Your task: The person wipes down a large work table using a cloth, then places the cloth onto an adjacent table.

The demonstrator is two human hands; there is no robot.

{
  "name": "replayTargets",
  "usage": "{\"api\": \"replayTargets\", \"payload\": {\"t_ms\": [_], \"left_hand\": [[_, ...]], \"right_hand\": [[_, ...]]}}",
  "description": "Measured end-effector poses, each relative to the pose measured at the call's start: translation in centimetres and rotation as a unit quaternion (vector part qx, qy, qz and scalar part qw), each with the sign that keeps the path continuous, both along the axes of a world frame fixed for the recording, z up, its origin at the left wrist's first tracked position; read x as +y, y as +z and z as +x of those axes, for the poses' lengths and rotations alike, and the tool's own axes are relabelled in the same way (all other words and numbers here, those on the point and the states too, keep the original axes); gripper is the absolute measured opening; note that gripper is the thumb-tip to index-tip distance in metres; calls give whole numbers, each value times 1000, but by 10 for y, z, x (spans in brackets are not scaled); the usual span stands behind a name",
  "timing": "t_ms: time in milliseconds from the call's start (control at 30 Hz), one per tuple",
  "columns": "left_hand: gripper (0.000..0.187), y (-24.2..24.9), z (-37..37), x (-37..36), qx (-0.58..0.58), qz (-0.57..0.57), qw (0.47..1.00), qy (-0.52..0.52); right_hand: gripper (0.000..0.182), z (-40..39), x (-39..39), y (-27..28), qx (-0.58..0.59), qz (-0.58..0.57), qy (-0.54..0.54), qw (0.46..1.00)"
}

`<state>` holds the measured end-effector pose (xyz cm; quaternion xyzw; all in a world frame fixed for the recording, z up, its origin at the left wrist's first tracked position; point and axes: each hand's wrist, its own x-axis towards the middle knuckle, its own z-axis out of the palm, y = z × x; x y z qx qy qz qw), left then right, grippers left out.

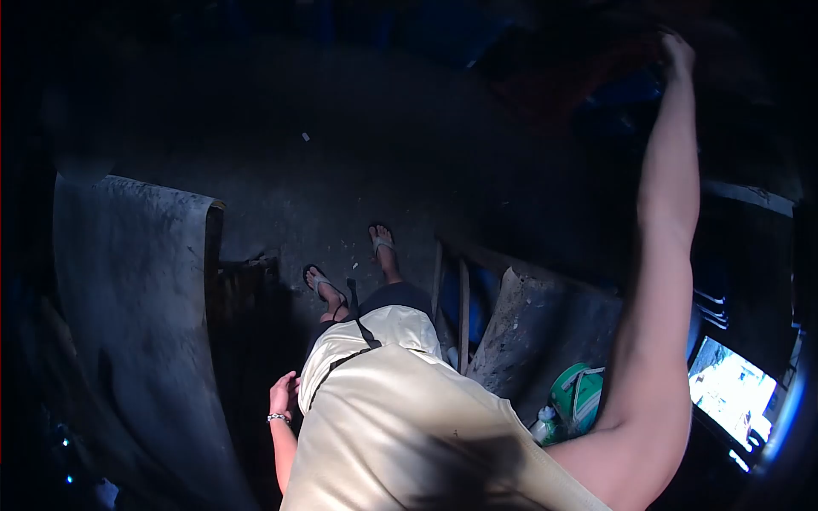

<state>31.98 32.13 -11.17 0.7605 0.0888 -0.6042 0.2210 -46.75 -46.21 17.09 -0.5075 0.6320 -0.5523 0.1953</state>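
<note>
My right arm reaches far out to the upper right, and my right hand point(677, 53) is at its end in deep shade. Its fingers look curled at the edge of a dark reddish cloth-like surface point(567, 81); I cannot tell what they hold. My left hand point(283, 396) hangs low beside my pale shirt point(400, 409), a bracelet point(278, 417) around the wrist. Its fingers are loosely bent and apart, with nothing seen in them. A dark strap point(368, 334) crosses the front of the shirt.
A tall grey panel point(141, 289) stands at the left. Low wooden boards point(464, 307) and a worn grey sheet point(545, 319) are at the right front. Beside my right arm sit a green bag point(576, 396) and a bottle point(544, 424). A bright screen point(731, 392) glows at far right.
</note>
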Motion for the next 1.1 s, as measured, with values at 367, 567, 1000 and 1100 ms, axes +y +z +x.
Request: {"api": "replayTargets", "payload": {"t_ms": [367, 567, 1000, 1100], "left_hand": [[34, 49, -24, -42, -68, 76, 995, -13], [37, 85, -28, -77, -109, -40, 993, -15], [33, 51, -30, -43, -48, 31, 997, -48], [35, 59, -29, -61, -85, -5, 996, -32]], "right_hand": [[33, 139, 98, -113, 547, -80, -224, 803], [46, 242, 406, -429, 313, 737, 85, 593], [36, 99, 106, -175, 376, 374, -164, 831], [41, 55, 66, -82, 446, 316, -154, 823]]}}
